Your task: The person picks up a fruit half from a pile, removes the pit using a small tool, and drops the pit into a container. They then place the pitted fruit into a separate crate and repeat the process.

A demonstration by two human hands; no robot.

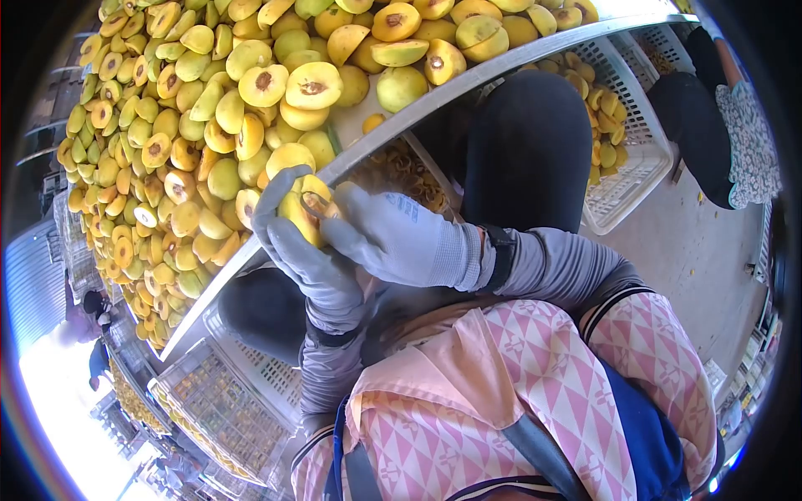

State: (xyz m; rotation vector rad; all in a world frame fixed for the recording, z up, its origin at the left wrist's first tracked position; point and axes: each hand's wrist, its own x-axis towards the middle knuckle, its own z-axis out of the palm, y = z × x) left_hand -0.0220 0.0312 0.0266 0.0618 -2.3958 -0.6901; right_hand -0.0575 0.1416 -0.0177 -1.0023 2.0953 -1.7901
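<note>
My left hand (319,280), in a grey glove, is wrapped around a yellow peach half (297,209) with its cut face turned toward my right hand. My right hand (409,240), gloved the same way, is closed, its fingertips right at the middle of that cut face. A thin dark curved edge shows there beside the fingertips; I cannot tell whether it is a small tool or part of the pit hollow. Both hands are over the metal rim (468,77) of a table heaped with halved peaches (196,159), several with brown pits or pit hollows showing.
Below the rim, between my knees, a container holds brownish scraps (401,171). A white crate (626,188) with peach pieces stands beyond my right knee (528,150). Stacked crates (225,401) are at lower left. Another person (710,117) is at upper right; more people are far left.
</note>
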